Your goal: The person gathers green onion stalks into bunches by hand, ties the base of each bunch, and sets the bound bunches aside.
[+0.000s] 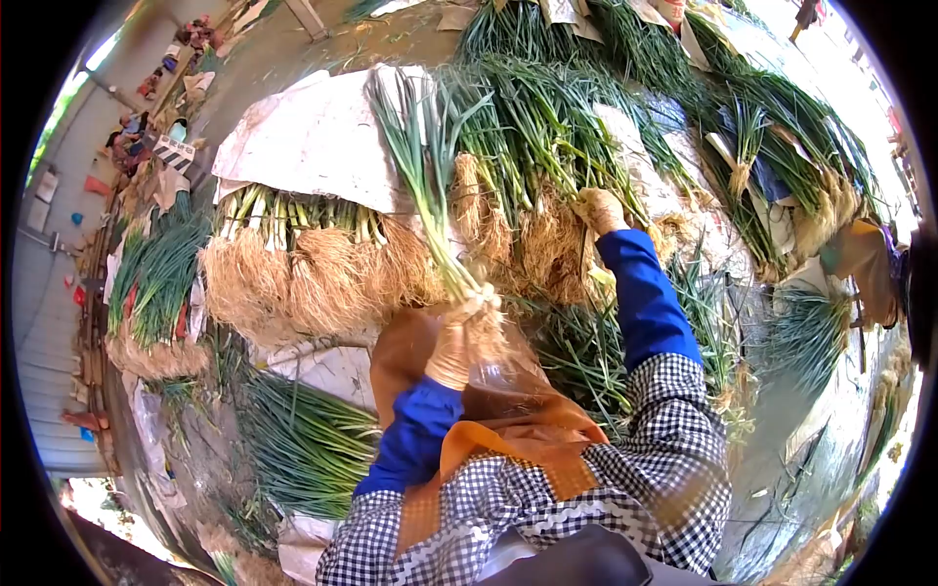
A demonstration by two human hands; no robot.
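Scallions (422,186) are filling the closed fingers of the left hand (451,354), the right hand (599,211) curling, grip unclear, amid bunches (327,273) crowding the floor (381,44).

The floor (386,46), seemingly wet in places, carries heaps of green onions (308,444) and pale sheets (337,373).

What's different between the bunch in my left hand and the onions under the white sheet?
The held bunch is a few stalks, while the covered onions form a wide row. The held bunch shows its long green leaves; the covered onions' tops are hidden by the white sheet. Both have pale stems and stringy, tan roots.
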